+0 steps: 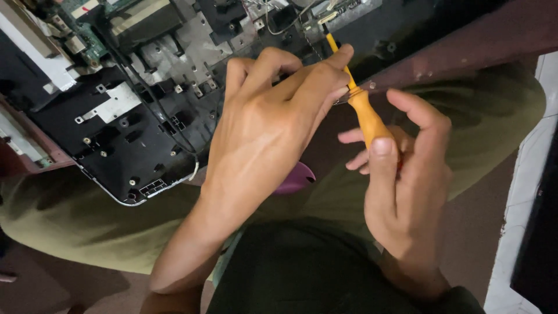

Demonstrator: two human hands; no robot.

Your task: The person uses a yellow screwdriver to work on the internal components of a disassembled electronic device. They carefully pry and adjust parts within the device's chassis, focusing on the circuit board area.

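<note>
Screwdriver (365, 113), orange handle, tip down at the opened laptop chassis (133, 134)
Your right hand (407, 180) fingers wrap its handle; your left hand (267, 122) fingers pinch the shaft

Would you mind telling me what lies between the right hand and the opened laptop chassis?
In the head view, the orange-handled screwdriver spans that stretch: the right hand grips its handle, and the left hand steadies its shaft near the laptop chassis.

View: head-worn, seen steeply downward.
Range: close, over the opened black laptop chassis (125, 131) and olive-trousered lap (87, 227).
Shared: single view only.
</note>
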